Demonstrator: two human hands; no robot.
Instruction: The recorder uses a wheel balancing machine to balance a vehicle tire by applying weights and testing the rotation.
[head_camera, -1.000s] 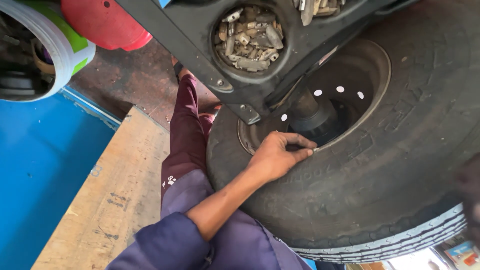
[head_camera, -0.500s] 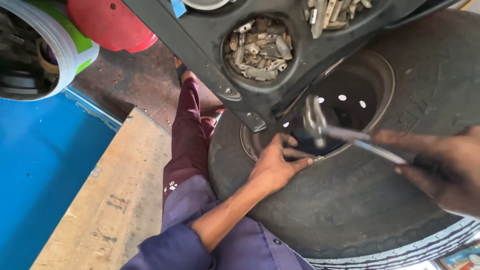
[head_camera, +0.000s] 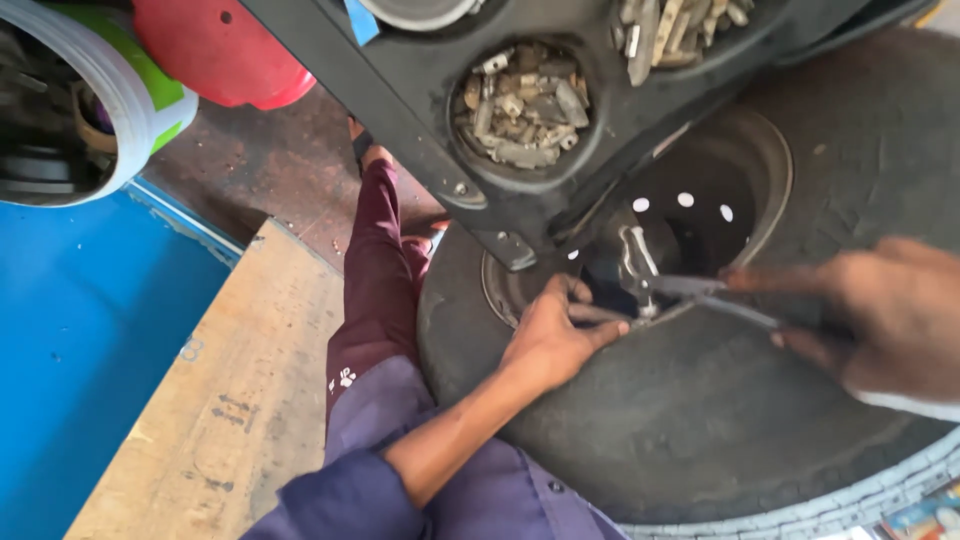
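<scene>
A large black tyre (head_camera: 700, 420) on a dark steel wheel (head_camera: 740, 170) stands in front of me. My left hand (head_camera: 555, 335) rests on the tyre's inner edge, fingertips pinched at the rim beside the tool head. My right hand (head_camera: 880, 315), blurred and close to the camera, grips the handles of metal pliers (head_camera: 680, 285). The pliers' head sits at the rim edge, just right of my left fingers. Whether my left fingers hold something small is unclear.
A black machine tray (head_camera: 420, 90) above the wheel holds pockets of several grey wheel weights (head_camera: 525, 105). A red container (head_camera: 215, 50) and a white bucket (head_camera: 110, 110) stand top left. A blue surface (head_camera: 70, 350) and a wooden plank (head_camera: 230, 400) lie left. My maroon trouser leg (head_camera: 375, 290) stretches along the tyre.
My right hand came in from the right with the pliers and brought their head to the rim. My left hand stayed at the rim edge, its fingers shifting slightly.
</scene>
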